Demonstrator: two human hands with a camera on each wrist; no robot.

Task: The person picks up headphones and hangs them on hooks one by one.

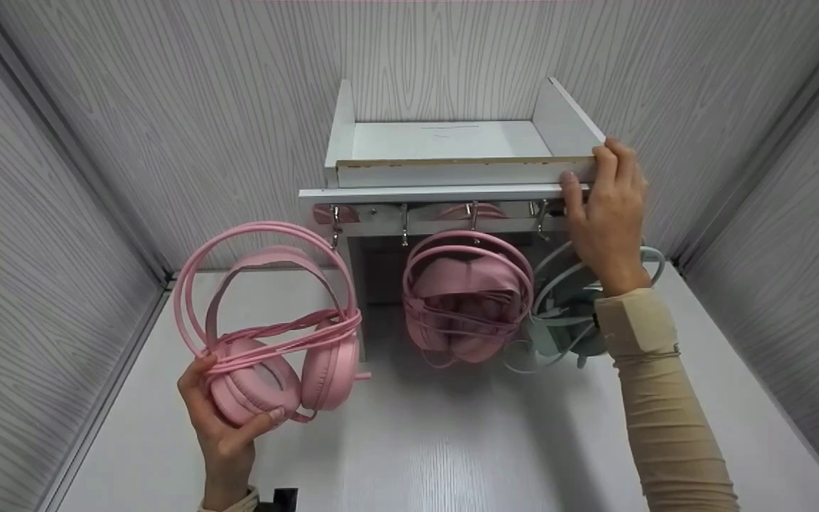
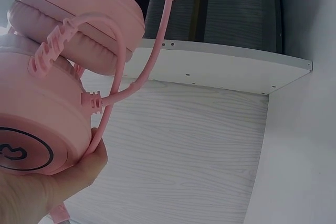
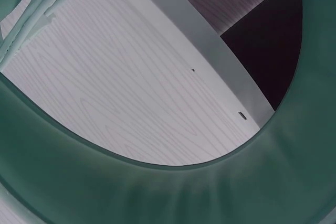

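In the head view my left hand (image 1: 225,437) holds a pair of pink headphones (image 1: 331,366) by one ear cup, thumb on the near side. Their pink cable is wound across between the cups, and the headband points up. The left wrist view shows that ear cup (image 2: 37,103) close up, its cable looping past my thumb (image 2: 86,169). My right hand (image 1: 608,213) grips the right front corner of a white shelf (image 1: 452,176), thumb at the front edge and fingers over the side panel. A green headband (image 3: 157,192) fills much of the right wrist view.
Metal hooks (image 1: 404,224) line the shelf's front underside. Below them hang another pink pair of headphones (image 1: 477,341) in the middle and a green pair (image 1: 580,323) at right, partly behind my right wrist. Wood-grain panels (image 1: 203,107) enclose the back and sides.
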